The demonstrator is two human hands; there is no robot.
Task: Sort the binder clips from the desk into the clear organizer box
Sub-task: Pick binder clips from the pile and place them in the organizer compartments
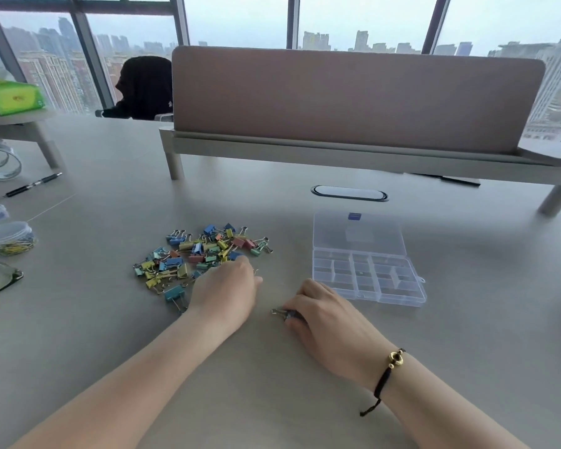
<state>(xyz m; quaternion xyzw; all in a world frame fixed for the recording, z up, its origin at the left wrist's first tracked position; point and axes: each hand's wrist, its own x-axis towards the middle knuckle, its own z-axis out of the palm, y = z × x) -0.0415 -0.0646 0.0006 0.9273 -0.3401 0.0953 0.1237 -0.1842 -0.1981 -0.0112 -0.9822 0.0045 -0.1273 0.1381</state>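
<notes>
Dozens of small binder clips [201, 254] in blue, yellow, green and pink, with wire handles, lie heaped on the grey desk [305, 367], left of centre. Our left hand [224, 291] rests at the pile's near right edge, fingers curled down among the clips; we cannot tell whether they grip one. Our right hand [321, 314] pinches a single clip [280, 312] against the desk, well apart from the pile. The clear organizer box [366, 277] lies open just beyond the right hand, lid flat behind the compartments. Bare desk surrounds the box on its right and near sides.
</notes>
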